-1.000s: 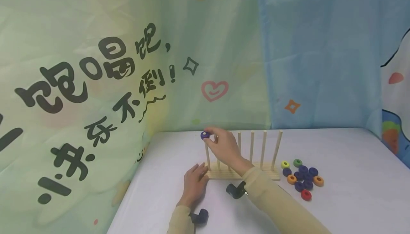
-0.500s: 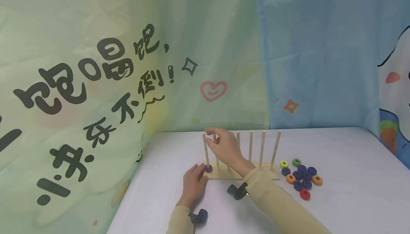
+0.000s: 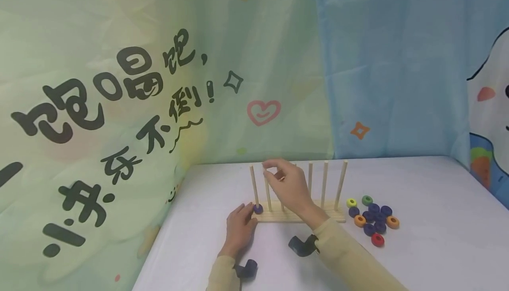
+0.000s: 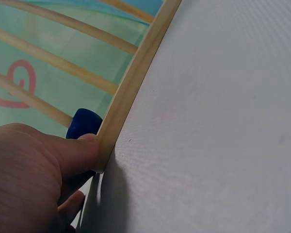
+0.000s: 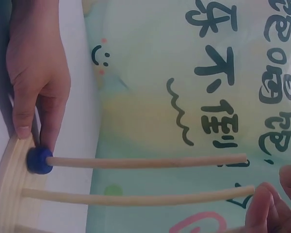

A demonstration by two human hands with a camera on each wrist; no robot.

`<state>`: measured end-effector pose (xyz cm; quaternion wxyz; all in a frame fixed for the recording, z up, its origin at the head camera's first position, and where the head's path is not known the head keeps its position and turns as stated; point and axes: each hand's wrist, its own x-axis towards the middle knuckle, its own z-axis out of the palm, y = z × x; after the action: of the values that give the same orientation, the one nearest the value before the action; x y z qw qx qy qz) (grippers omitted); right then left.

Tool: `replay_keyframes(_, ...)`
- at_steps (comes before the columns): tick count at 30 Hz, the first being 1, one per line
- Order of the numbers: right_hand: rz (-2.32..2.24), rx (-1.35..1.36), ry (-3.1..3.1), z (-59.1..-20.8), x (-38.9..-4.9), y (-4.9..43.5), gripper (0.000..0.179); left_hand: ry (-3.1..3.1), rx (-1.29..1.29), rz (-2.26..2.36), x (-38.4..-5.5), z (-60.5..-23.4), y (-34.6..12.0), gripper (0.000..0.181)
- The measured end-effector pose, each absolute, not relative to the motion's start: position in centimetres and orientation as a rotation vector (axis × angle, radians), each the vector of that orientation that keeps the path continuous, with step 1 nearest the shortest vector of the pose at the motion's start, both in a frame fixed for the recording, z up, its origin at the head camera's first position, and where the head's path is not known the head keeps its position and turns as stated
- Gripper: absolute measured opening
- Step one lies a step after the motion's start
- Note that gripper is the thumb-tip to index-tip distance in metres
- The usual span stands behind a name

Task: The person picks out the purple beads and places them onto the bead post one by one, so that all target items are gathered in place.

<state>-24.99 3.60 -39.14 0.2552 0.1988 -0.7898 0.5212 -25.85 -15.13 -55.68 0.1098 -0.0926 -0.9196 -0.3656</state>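
A wooden peg rack (image 3: 318,219) with several upright pegs stands on the white table. One dark blue ring bead (image 5: 40,160) sits at the foot of its leftmost peg (image 5: 150,161). My left hand (image 3: 240,229) holds the rack's left end, its thumb (image 4: 82,150) against the front edge beside the bead. Up at the peg tops is my right hand (image 3: 292,188), fingers bent, thumb and forefinger apart with nothing between them. Its fingertips (image 5: 259,201) overlap the top of the second peg (image 5: 136,199) in the right wrist view.
Loose ring beads lie right of the rack: several dark blue ones (image 3: 380,227), a red one (image 3: 377,239), two orange ones (image 3: 393,222), a yellow one (image 3: 351,202) and a green one (image 3: 367,200). A printed curtain (image 3: 278,61) hangs behind the table.
My right hand let go of the blue bead at the top of the leftmost peg; the bead dropped to its foot. That hand then moved slightly right. My left hand stays at the rack's end.
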Motion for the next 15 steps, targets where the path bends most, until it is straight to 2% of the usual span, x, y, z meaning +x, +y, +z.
replay_keyframes(15, 1.429, 0.428, -2.197, -42.5, -23.1, 6.9, 0.017, -2.72, -0.251, -1.095, -25.7, -55.6, -15.1, 0.04)
